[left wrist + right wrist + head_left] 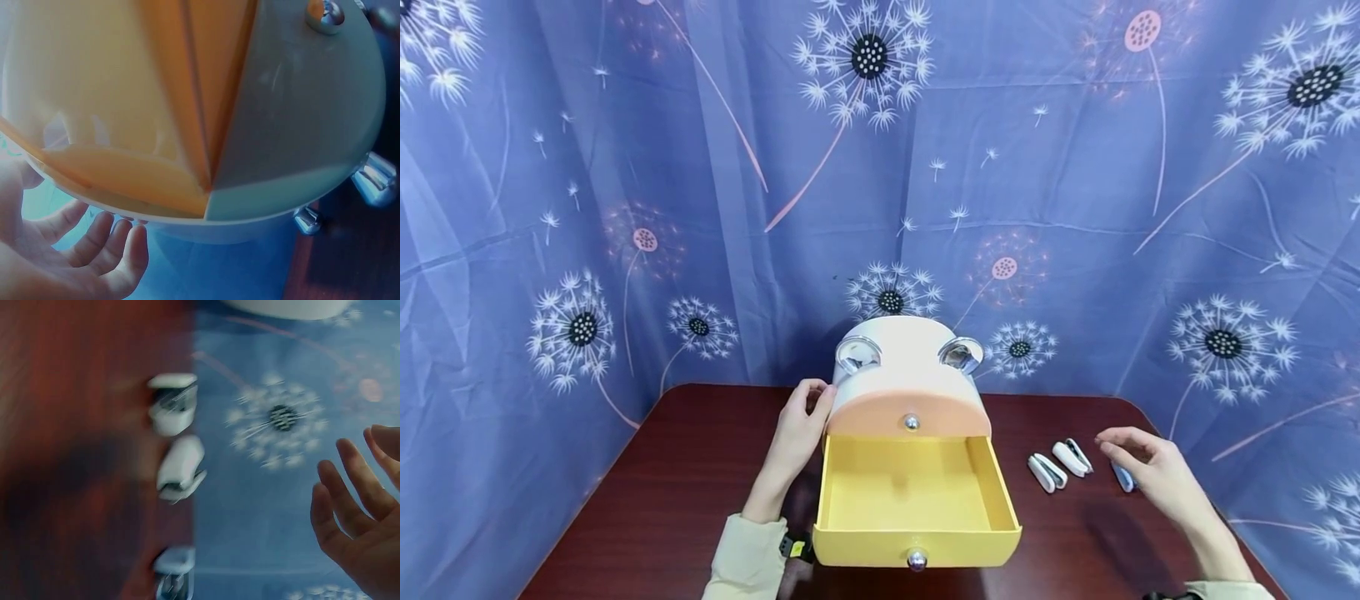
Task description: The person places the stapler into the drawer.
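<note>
A rounded white desktop drawer box (898, 350) stands on the table, its lower yellow drawer (917, 546) pulled out and showing a bare interior. My left hand (797, 429) rests its fingertips at the box's left side. In the left wrist view its fingers (134, 256) are loosely bent along the curved shell. My right hand (1161, 475) hovers over the table's right part with nothing in it, fingers relaxed. Partly hidden beneath it is a small blue stapler (1123, 477). To its left lie two white mini staplers, the nearer one (1047, 472) and the farther one (1072, 457).
Above the yellow drawer, a peach upper drawer (880, 414) with a round metal knob is closed. Two shiny eye-like knobs (961, 354) jut from the box's top. Behind the dark red table (700, 500) hangs a blue dandelion-print curtain (1060, 183).
</note>
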`<state>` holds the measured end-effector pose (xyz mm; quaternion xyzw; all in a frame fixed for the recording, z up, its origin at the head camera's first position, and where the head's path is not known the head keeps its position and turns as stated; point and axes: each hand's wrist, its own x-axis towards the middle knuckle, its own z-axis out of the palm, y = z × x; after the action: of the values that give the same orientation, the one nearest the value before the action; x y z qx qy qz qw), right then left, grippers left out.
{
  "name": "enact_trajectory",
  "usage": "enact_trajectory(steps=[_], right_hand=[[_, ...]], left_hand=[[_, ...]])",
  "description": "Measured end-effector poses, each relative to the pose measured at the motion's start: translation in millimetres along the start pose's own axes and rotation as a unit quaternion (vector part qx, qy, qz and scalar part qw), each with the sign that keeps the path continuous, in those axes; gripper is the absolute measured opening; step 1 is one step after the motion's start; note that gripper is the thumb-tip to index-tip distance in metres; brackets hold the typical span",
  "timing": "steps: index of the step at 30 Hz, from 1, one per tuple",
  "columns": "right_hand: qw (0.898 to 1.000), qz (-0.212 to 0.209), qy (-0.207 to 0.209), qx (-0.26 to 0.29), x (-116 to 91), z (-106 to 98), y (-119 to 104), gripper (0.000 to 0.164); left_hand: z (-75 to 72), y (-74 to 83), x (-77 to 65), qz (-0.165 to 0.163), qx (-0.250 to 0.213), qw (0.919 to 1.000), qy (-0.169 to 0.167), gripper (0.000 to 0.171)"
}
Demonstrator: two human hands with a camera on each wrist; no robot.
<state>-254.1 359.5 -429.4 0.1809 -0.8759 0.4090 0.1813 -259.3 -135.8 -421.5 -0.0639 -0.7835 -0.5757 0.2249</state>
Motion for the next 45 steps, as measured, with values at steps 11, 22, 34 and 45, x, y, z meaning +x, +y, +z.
enact_trajectory(steps=[11, 22, 34, 45], right_hand=[[0.980, -0.025, -0.024, -0.195, 8.0, -2.1, 51.3, 0.037], [0.938, 0.100, -0.142, -0.301, 11.4, -3.2, 84.2, 0.058], [0.926, 0.137, -0.171, -0.307, 13.9, -3.8, 90.5, 0.046], [0.933, 0.128, -0.173, -0.289, 16.9, -8.4, 87.6, 0.045]], left_hand=[[-0.3, 0.7, 2.2, 0.004, 0.005, 1.0000, 0.004, 0.024], [-1.3, 0.1, -0.5, -0.002, 0.012, 0.9999, 0.005, 0.024], [1.3, 0.2, 0.8, 0.002, 0.010, 0.9999, 0.002, 0.022], [-0.9, 1.1, 0.0, -0.001, 0.003, 1.0000, 0.000, 0.024]])
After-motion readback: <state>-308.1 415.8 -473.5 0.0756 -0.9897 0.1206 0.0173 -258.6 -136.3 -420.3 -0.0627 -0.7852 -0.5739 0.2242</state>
